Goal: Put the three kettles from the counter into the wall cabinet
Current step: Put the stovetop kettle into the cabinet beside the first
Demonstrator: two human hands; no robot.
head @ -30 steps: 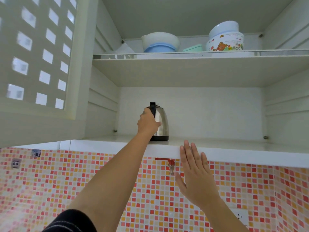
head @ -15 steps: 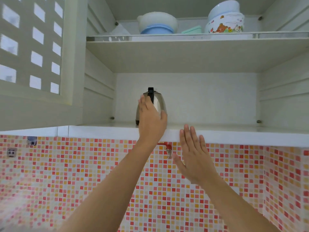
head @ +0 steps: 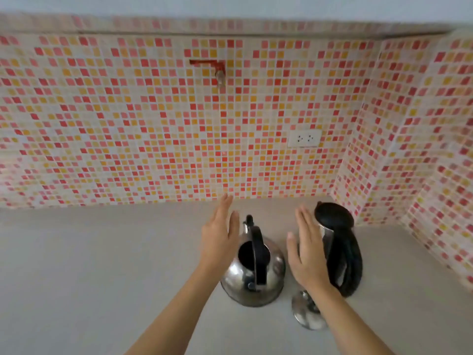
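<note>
both hands are open and grasp nothing. the left hand [head: 219,235] hangs flat just left of the round steel kettle [head: 253,274], and the right hand [head: 305,254] hovers between that kettle and the tall black-lidded kettle [head: 337,248]. both kettles stand upright on the pale counter [head: 89,265], close together near the tiled corner; the wall cabinet is out of view.

the round kettle has no lid on, and its black bail handle [head: 257,254] arches over the open mouth. i'd guess a loose handle could let the body swing on the way up. a small shiny piece [head: 308,313], perhaps the lid, lies under the right forearm and could get knocked. the kettles sit close enough that grabbing one may bump the other. a wall socket [head: 304,138] and a red tap [head: 217,70] sit on the tiles, well clear.
</note>
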